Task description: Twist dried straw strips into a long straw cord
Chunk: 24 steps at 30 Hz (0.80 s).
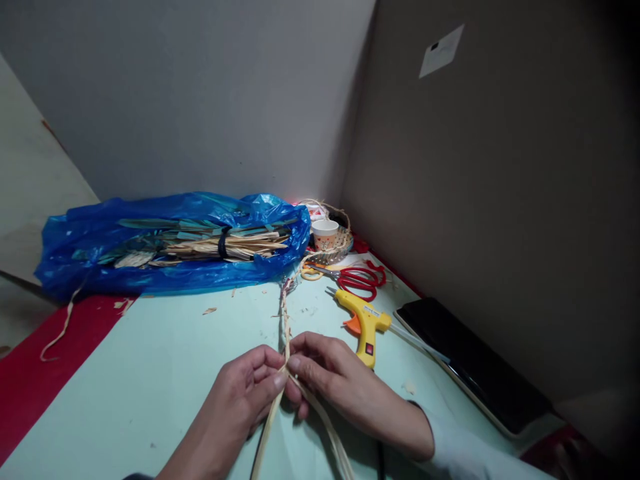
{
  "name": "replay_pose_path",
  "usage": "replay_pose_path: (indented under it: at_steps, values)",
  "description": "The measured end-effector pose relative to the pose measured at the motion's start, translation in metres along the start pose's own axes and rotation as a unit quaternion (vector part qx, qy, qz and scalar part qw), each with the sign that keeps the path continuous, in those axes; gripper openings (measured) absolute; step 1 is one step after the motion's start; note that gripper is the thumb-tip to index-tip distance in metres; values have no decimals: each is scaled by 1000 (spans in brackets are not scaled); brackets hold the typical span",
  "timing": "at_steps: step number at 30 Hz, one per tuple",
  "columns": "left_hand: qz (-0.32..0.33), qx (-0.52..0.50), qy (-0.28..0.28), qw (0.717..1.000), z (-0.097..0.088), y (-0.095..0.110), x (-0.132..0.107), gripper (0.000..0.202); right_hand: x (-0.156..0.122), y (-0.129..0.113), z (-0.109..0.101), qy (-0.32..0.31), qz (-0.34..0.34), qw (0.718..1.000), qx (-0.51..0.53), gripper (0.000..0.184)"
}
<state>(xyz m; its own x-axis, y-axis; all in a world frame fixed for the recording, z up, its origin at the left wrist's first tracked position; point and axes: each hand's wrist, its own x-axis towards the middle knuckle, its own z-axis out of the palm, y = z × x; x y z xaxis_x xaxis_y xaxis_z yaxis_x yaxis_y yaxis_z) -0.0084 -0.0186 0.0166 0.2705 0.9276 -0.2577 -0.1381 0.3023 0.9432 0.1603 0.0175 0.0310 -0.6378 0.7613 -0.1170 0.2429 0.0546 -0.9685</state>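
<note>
My left hand (pixel 245 393) and my right hand (pixel 333 380) meet at the middle of the pale green table top (pixel 150 373). Both pinch thin tan straw strips (pixel 287 327) where a braided length runs away from me toward the back. Two loose strip ends (pixel 320 420) trail from the pinch down toward me, between my forearms. The thumbs press together over the crossing point. The braid's far end lies near the blue bag.
A blue plastic bag (pixel 170 243) holding a tied bundle of straw lies at the back left. A yellow glue gun (pixel 365 323), red scissors (pixel 360 279), a paper cup (pixel 325 233) and a dark phone (pixel 475 363) sit to the right, by the wall.
</note>
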Motion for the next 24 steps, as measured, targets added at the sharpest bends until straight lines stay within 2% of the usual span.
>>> replay_pose_path:
  at_steps: [2, 3, 6, 8, 13, 17, 20, 22, 24]
  values:
    - [19, -3, -20, 1000, 0, -1, -1, 21, 1, 2, 1, -32, 22, 999, 37, 26]
    - [23, 8, -14, 1000, 0, -2, -1, 20, 1, 2, 2, -29, 19, 999, 20, 26]
    - [17, 67, 32, 997, 1, -1, -4, 16, 0, 1, 2, 29, -23, 995, -95, 24]
    - [9, 87, 44, 995, 3, -1, -6, 17, -1, 1, 2, 53, -37, 990, -126, 21]
    - [1, 82, 70, 994, 7, -2, -9, 23, -1, 3, 5, 42, -12, 995, -90, 24]
    - [-11, 106, 81, 991, 8, 3, -12, 16, 0, 1, 7, 67, 11, 996, -63, 21]
    - [10, 246, 123, 961, 9, 11, -15, 21, 0, 1, 8, 100, 6, 989, -104, 19]
    - [43, 337, 161, 927, 12, 13, -19, 25, 0, 2, 9, 115, -3, 986, -125, 17]
    - [114, 418, 181, 883, 16, 9, -22, 24, 0, 3, 11, 118, -8, 986, -118, 16]
